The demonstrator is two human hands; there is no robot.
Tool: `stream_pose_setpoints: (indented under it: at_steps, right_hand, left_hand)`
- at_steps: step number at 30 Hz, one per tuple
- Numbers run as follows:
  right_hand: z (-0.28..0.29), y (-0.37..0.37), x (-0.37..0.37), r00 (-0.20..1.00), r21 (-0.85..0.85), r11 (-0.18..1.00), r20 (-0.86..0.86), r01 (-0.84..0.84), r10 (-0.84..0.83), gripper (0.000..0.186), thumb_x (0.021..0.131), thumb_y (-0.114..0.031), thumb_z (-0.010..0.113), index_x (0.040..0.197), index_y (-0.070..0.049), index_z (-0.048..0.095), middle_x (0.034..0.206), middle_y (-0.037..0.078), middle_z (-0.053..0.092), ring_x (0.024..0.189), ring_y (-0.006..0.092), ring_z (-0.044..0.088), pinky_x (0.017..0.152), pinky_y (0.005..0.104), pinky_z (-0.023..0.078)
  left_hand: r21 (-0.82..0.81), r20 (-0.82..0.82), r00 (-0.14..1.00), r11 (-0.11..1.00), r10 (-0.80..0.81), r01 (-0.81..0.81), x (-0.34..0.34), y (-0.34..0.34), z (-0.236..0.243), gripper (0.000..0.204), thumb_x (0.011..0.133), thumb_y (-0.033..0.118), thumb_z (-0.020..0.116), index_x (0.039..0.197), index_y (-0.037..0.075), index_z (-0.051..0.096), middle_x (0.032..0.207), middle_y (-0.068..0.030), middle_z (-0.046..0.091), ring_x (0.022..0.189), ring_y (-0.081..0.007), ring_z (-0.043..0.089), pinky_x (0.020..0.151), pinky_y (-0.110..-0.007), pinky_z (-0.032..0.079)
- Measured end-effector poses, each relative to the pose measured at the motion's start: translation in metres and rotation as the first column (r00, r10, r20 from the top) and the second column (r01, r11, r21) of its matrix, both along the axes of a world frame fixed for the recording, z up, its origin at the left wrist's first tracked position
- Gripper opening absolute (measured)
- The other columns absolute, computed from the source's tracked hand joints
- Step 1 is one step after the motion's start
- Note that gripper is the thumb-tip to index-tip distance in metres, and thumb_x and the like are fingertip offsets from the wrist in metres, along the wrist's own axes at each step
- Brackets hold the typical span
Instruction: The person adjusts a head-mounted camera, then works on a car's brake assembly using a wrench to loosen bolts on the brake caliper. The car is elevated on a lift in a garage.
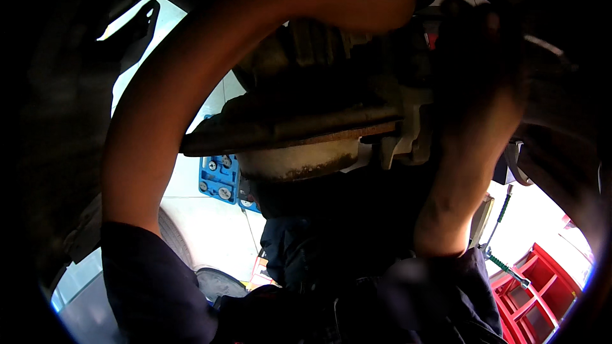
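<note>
view count: one, I only get the head camera, left of the worn pair.
mount: on the person's head, fisheye, dark round rim all about.
facing: I read it as tilted up under a raised car, at the brake disc (pixel 287 129) and the caliper (pixel 408 129).
distance: very close; disc and caliper fill the middle.
arms: both forearms enter from the lower edge; left arm (pixel 153 127) arcs across the top, right hand (pixel 475 57) reaches up by the caliper.
background: pale floor, blue tray (pixel 218 177), red cart (pixel 535 293) low right, well away.
shared area: none, single view.
light: near parts dark, hands hard to read.
</note>
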State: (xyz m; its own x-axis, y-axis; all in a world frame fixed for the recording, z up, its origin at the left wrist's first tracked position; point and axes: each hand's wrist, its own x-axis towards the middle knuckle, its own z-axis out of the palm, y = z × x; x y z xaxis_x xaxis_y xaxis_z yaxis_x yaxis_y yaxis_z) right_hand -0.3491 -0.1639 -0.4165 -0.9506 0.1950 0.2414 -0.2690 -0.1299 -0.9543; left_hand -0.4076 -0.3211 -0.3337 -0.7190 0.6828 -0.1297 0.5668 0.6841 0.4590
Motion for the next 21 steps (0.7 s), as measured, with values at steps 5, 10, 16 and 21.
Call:
stream_pose_setpoints:
  at_steps: [5, 10, 16, 21]
  right_hand:
    - [0.0, -0.013, 0.007, 0.883, 0.365, 0.924, -0.463, 0.114, 0.074, 0.028, 0.1, -0.023, 0.041, 0.115, -0.002, 0.051, 0.104, 0.011, 0.061, 0.089, 0.021, 0.056, 0.073, 0.0313, 0.046]
    - [-0.013, 0.012, -0.001, 0.992, -0.317, 0.949, -0.121, 0.006, -0.047, 0.033, 0.1, -0.027, 0.036, 0.12, -0.004, 0.049, 0.11, 0.014, 0.059, 0.093, 0.023, 0.054, 0.076, 0.0348, 0.045]
    - [-0.029, 0.026, -0.018, 0.983, -0.424, 0.893, 0.032, -0.152, 0.183, 0.017, 0.1, -0.017, 0.039, 0.099, -0.004, 0.05, 0.092, 0.011, 0.057, 0.072, 0.017, 0.048, 0.061, 0.026, 0.04]
    - [-0.043, 0.031, -0.026, 0.888, -0.737, 0.628, 0.085, -0.249, 0.452, 0.018, 0.101, -0.015, 0.036, 0.098, -0.003, 0.049, 0.086, 0.006, 0.053, 0.071, 0.0143, 0.046, 0.06, 0.0222, 0.039]
  left_hand:
    - [0.059, -0.067, 0.992, 0.992, -0.106, 0.11, 0.003, -0.006, -0.004, 0.018, 0.076, -0.001, 0.052, 0.084, -0.01, 0.065, 0.082, -0.0283, 0.064, 0.076, -0.034, 0.066, 0.072, -0.045, 0.051]
    - [-0.109, 0.039, 0.999, 0.994, 0.02, -0.015, -0.005, 0.004, 0.0, 0.016, 0.076, -0.002, 0.05, 0.079, -0.01, 0.064, 0.076, -0.0267, 0.063, 0.072, -0.0347, 0.065, 0.068, -0.046, 0.05]
    - [-0.028, 0.005, 0.999, 0.999, -0.042, 0.042, 0.0, -0.001, -0.002, 0.017, 0.077, -0.002, 0.049, 0.081, -0.01, 0.064, 0.076, -0.0267, 0.063, 0.072, -0.0344, 0.064, 0.068, -0.045, 0.05]
    - [0.041, 0.152, 0.988, 0.999, -0.012, 0.006, -0.005, -0.001, 0.006, 0.019, 0.078, -0.001, 0.048, 0.083, -0.009, 0.064, 0.076, -0.0263, 0.064, 0.072, -0.034, 0.065, 0.07, -0.045, 0.05]
